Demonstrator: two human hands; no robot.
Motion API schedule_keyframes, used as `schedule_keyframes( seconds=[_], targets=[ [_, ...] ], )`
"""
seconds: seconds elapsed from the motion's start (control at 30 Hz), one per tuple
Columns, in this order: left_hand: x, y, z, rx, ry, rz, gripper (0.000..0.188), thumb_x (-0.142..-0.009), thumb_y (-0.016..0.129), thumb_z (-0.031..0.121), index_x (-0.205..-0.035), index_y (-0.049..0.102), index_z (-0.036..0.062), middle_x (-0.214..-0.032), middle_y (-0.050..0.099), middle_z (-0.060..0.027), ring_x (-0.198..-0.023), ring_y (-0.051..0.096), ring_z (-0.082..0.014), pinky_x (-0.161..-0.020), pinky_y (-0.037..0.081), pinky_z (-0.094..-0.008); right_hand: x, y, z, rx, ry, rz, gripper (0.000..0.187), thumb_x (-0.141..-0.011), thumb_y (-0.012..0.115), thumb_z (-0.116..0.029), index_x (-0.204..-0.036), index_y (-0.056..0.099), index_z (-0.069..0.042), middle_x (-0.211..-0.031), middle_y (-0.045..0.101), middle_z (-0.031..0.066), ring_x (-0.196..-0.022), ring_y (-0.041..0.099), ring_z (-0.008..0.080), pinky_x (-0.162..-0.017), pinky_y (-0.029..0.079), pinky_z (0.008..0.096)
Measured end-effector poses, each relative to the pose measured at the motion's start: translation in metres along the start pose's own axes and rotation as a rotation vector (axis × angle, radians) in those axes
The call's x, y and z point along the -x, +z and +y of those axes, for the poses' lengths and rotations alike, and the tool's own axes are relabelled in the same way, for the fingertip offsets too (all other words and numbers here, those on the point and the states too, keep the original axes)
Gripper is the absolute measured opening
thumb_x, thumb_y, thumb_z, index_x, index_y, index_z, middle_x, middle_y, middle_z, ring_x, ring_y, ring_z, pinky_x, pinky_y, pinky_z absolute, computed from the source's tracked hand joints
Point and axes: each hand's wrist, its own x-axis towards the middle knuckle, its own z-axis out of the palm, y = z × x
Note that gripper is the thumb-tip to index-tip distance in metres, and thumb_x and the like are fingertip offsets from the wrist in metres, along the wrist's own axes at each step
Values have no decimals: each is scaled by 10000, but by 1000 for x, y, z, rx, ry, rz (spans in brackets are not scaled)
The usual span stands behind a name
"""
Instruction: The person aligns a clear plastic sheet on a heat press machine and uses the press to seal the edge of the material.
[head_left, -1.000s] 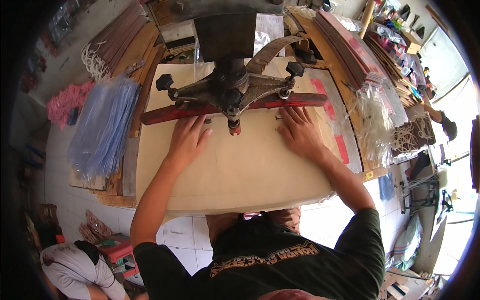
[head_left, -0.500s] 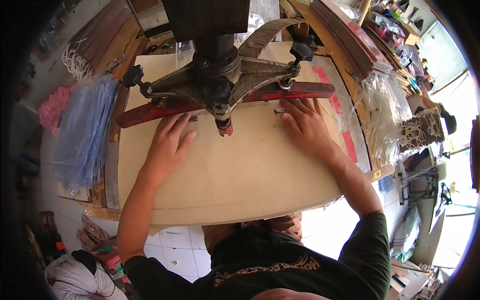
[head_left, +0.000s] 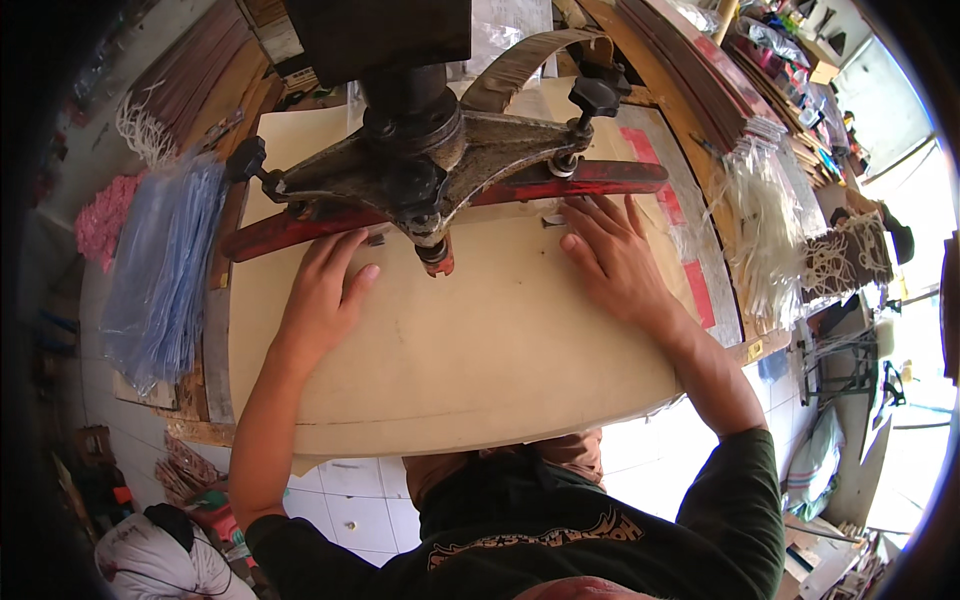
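Your left hand lies open at nine o'clock, right hand open at two, so press the pale sheet evenly, minding the red bar at twelve!

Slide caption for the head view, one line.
Left hand and right hand on a tan sheet, near a red bar.

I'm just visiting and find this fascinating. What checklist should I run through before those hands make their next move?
1. Left hand resting open on the pale sheet: ok.
2. Right hand also open on it: ok.
3. Fingers well away from the red bar: not ok; both hands reach its near edge.
4. Blue plastic stack off the sheet: ok, it lies to the left.
5. Machine head switched off: cannot tell.
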Motion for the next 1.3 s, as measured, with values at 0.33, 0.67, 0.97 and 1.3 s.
schedule_keyframes(
  seconds=[0.33,0.67,0.97,1.3],
  targets=[
    [-2,-1,2,21,45,37,435,-969,657,211,-1324,590,-33,-1292,619,-223,-1171,610,-414,-1004,492,-446,0,-3,5,58,-18,-11,499,-1056,445,-359,-1395,570,-15,-1458,559,153,-1454,387,370,-1229,144,605],
    [-2,-9,5,44,-3,-26,430,-978,642,195,-1333,582,-40,-1344,612,-229,-1254,585,-407,-1074,455,-433,-1,-5,8,144,-63,-33,494,-1055,453,-378,-1390,592,-43,-1468,561,110,-1453,396,349,-1230,125,610],
    [-1,-2,-5,-2,78,18,385,-965,661,190,-1266,606,-43,-1274,631,-224,-1178,610,-404,-1009,493,-447,2,-6,9,242,-92,-32,482,-1040,492,-370,-1403,591,-69,-1471,566,85,-1449,408,338,-1234,139,599],
    [3,-6,-2,-27,63,2,377,-967,660,202,-1266,613,-24,-1261,641,-207,-1165,617,-393,-994,501,-439,-1,-9,9,176,-45,-116,488,-1042,492,-368,-1430,565,-82,-1498,537,104,-1460,393,347,-1222,216,580]
  ],
)
